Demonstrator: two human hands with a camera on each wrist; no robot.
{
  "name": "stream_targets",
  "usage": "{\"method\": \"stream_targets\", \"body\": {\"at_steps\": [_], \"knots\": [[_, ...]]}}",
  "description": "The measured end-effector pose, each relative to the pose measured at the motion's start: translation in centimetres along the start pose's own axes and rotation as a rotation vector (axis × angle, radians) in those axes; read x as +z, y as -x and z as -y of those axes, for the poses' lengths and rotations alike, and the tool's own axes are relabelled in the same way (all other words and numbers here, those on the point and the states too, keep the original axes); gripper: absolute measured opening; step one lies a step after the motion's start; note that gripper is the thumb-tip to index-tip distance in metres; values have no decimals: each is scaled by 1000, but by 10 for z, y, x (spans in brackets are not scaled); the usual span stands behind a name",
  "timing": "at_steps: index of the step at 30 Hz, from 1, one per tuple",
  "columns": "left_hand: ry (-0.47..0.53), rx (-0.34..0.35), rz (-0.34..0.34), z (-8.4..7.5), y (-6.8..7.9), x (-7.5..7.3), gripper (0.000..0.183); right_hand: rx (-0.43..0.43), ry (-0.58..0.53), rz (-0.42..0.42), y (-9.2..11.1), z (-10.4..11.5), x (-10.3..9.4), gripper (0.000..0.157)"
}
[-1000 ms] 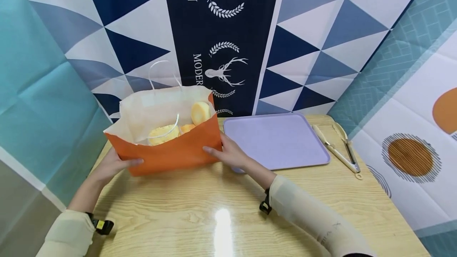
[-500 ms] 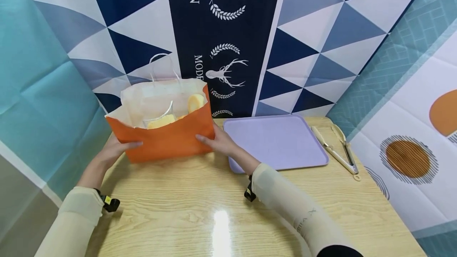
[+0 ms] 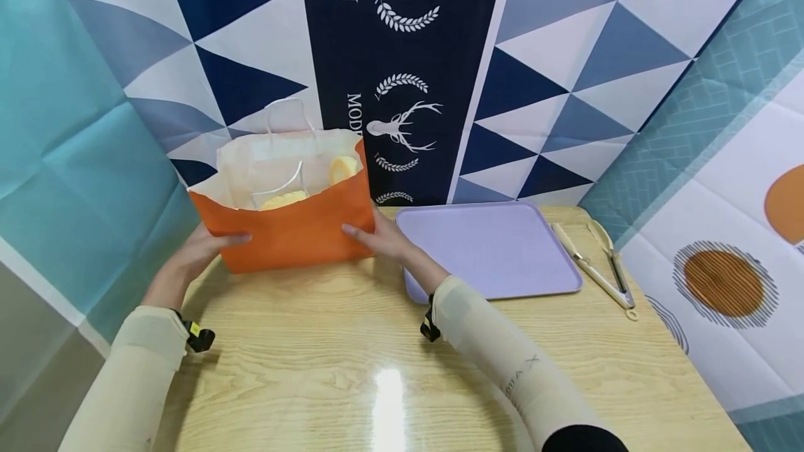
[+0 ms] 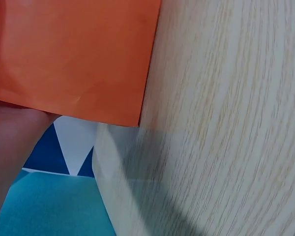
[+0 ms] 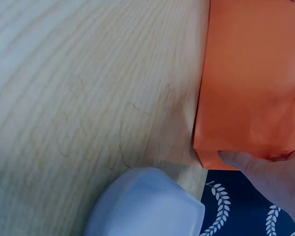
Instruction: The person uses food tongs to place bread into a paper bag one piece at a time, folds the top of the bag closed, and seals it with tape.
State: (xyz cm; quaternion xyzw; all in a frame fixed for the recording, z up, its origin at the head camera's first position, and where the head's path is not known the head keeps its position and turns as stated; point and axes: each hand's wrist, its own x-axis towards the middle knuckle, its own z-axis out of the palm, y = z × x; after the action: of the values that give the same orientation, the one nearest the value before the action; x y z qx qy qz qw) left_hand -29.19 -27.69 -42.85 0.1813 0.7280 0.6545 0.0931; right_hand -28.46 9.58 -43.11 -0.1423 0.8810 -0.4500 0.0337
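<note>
An orange paper bag (image 3: pixel 295 236) with a white inside and white cord handles stands at the back left of the table, its mouth tilted toward me. Inside show a round, pale-yellow bread-like piece (image 3: pixel 343 169) and another yellow piece (image 3: pixel 284 200) lower down. My left hand (image 3: pixel 204 246) holds the bag's left end, thumb across the front and the other fingers hidden behind it. At the opposite end my right hand (image 3: pixel 383 234) grips the side, thumb likewise on the front. In the right wrist view a finger (image 5: pixel 236 158) presses at the bag's lower corner.
Right of the bag lies a lilac tray (image 3: pixel 490 250) on the wooden table (image 3: pixel 301 354). Beyond it, a pair of cream-handled tongs (image 3: pixel 597 267) rests near the right edge. Patterned cloth (image 3: pixel 251 40) hangs close behind the table.
Both hands have carried the bag away from me, toward the back cloth, and slightly lowered its tilt. The tray and tongs have stayed in place.
</note>
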Motion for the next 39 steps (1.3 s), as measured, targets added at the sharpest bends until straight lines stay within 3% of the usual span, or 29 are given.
{"method": "stream_targets", "body": {"at_steps": [8,14,19,22,25,30,32,35,39], "knots": [[13,1,0,-4,-2,2,44,39,-21,4,0,2,-5,93],[-18,-19,-70,-6,5,3,51,44,-3,17,0,3,-5,96],[-40,23,-106,-2,9,2,57,21,19,10,-2,2,-6,93],[-94,3,-136,-1,17,3,64,-15,20,26,0,1,-7,88],[-176,-62,-144,-2,28,3,72,-26,38,55,6,-1,-9,85],[-253,-144,-93,-4,45,4,85,1,177,58,19,-4,-25,85],[-269,-147,-88,-4,53,5,88,-11,248,43,25,-6,-32,84],[-348,-125,-137,-1,66,7,91,-54,360,14,37,-10,-45,80],[-536,-93,-231,1,83,17,89,-94,476,-25,57,-18,-62,78]]}}
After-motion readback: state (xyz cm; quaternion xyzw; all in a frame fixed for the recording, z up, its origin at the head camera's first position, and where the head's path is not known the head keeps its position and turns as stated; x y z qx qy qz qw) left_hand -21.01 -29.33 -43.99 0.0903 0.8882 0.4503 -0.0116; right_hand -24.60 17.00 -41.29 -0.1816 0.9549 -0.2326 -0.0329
